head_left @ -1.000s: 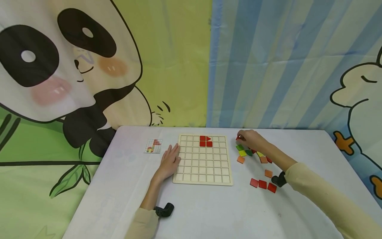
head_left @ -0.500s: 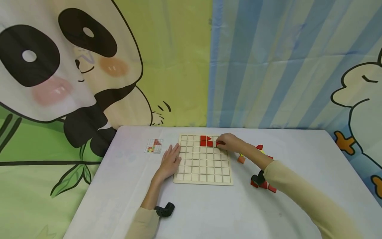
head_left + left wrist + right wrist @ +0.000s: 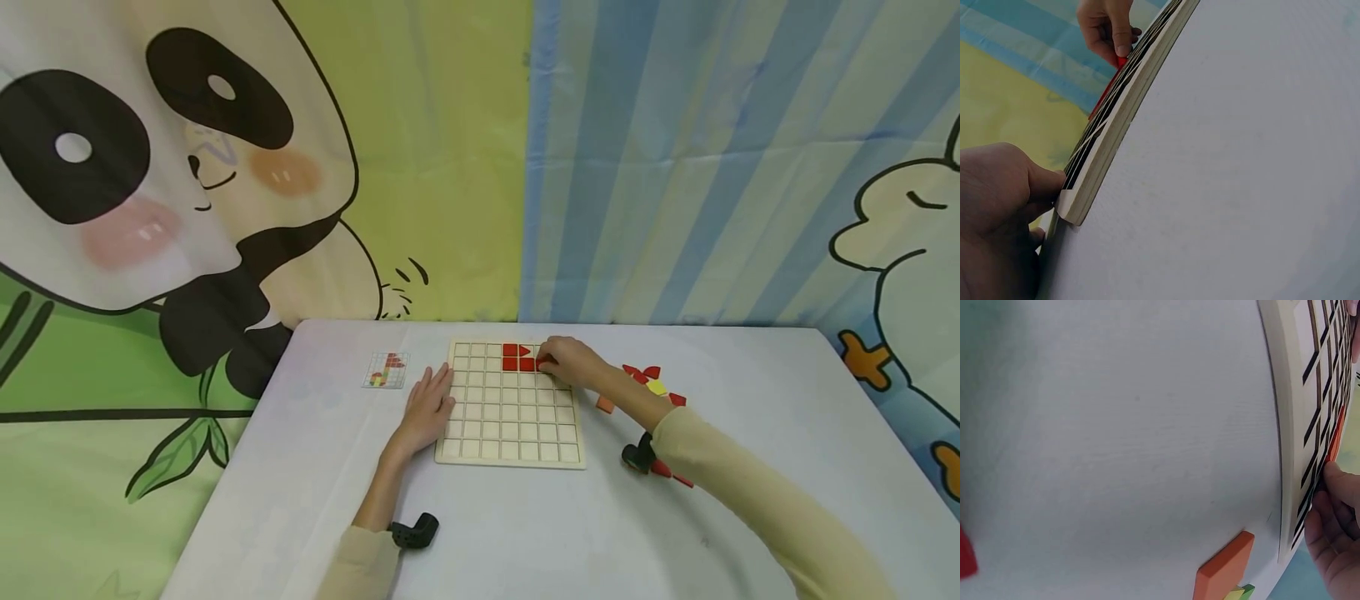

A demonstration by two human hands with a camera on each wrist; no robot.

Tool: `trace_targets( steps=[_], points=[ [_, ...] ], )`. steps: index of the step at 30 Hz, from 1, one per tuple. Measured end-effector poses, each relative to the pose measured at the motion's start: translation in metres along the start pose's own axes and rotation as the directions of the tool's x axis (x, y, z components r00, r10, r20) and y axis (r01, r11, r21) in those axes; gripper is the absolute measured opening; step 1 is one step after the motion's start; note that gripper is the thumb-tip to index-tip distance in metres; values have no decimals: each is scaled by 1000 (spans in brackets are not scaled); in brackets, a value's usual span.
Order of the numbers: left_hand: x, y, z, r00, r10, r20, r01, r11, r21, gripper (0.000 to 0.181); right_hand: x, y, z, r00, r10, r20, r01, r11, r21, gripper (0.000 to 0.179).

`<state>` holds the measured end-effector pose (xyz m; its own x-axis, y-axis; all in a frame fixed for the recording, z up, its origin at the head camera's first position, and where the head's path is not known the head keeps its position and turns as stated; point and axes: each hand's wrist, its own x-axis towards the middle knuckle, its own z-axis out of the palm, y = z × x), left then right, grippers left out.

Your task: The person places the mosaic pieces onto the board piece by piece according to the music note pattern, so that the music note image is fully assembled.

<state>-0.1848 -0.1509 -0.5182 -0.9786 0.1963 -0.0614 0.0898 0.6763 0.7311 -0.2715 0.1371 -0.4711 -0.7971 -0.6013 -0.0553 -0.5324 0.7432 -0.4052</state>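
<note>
A pale wooden grid board (image 3: 489,423) lies on the table. My left hand (image 3: 425,417) rests along its left edge with fingers stretched out; the left wrist view shows the thumb (image 3: 1046,181) against the board's corner. Over the upper right cells, my right hand (image 3: 573,362) pinches a small red tile (image 3: 539,365) between thumb and fingers, low on the grid. Most of that tile is hidden by the fingers. Just left of it sit several red tiles (image 3: 510,364) in the grid, one of them a triangle (image 3: 524,351).
A small pattern card (image 3: 386,371) lies left of the board. Loose red, yellow and orange tiles, such as a yellow one (image 3: 657,387), lie to the right, partly behind my right forearm. More red tiles (image 3: 661,469) lie nearer, by the wrist camera (image 3: 638,455). A printed curtain (image 3: 675,167) hangs behind the table.
My right hand has moved left from the loose tiles to the board's upper right, carrying a red tile, then shifted slightly further left. My left hand stays at the board's edge.
</note>
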Motion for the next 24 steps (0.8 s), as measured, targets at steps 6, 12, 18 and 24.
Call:
trace_targets(
  steps=[6,12,18,24],
  points=[
    [-2,-1,1,1000,5,-6,-5,1000,-3,54,4,1,2,1000,-19,-3,19,1000,-13,9],
    [-3,-3,-1,1000,3,-10,-3,1000,-7,54,5,-3,-1,999,-38,8,38,999,8,7],
    [-3,-3,0,1000,2,-4,-1,1000,7,54,7,-4,-3,999,10,51,-12,999,42,6],
    [-2,-2,4,1000,4,-5,-4,1000,-11,54,9,2,-6,996,30,83,-34,998,55,8]
  ],
)
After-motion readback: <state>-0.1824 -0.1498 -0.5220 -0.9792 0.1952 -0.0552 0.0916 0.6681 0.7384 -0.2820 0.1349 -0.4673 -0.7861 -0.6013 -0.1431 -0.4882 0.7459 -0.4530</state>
